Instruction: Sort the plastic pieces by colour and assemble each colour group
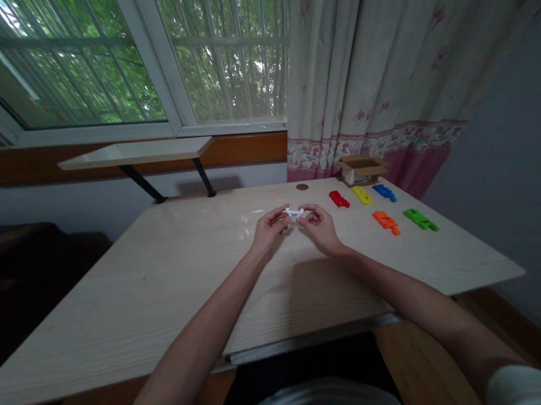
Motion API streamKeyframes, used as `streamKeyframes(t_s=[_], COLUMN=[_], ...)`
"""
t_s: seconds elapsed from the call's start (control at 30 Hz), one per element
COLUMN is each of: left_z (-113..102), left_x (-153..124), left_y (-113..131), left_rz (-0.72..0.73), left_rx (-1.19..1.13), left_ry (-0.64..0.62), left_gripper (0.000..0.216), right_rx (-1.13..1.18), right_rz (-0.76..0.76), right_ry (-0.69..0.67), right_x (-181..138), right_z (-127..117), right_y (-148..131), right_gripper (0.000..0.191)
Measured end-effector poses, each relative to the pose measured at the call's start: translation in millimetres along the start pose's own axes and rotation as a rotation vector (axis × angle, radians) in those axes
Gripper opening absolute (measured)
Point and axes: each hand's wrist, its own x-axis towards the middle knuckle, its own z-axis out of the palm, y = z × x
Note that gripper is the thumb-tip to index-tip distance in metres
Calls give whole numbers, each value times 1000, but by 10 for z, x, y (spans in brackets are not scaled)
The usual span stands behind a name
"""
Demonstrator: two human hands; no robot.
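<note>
Between my two hands, above the middle of the desk, is a small white plastic piece [294, 212] with raised ends. My left hand [271, 228] pinches its left end, and my right hand [320, 225] pinches its right end. The fingers cover both ends, so its full shape is hidden. To the right of my right hand lie a red plastic piece [339, 199], a yellow piece [362, 195] and a blue piece [384, 193]. Nearer to me are an orange piece [386, 222] and a green piece [420, 219].
The pale wooden desk [164, 285] spans the view below a barred window. An open cardboard box [363, 170] stands at its back right by the curtain [336, 85]. A raised shelf [138, 152] on black legs is at the back left. A round brown disc [302, 187] lies near the back edge.
</note>
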Motion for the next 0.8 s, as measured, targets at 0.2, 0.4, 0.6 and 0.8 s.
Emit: streamKeyframes(t_s=[0.2, 0.4, 0.6, 0.8], left_z=[8, 7, 21, 28], left_x=[-14, -3, -14, -12], left_y=[29, 11, 20, 32], left_rz=[-23, -18, -21, -2], left_rx=[-31, -25, -33, -17], left_ry=[2, 18, 22, 22], left_gripper=[51, 51, 51, 48], right_rx=[-30, -58, -64, -36], right_rz=[-26, -30, -31, -31], right_ry=[-4, -12, -19, -20], right_x=[-12, -14, -14, -19], right_z=[-4, -12, -12, 3], right_y=[-18, -31, -6, -30], right_gripper=[33, 34, 34, 32])
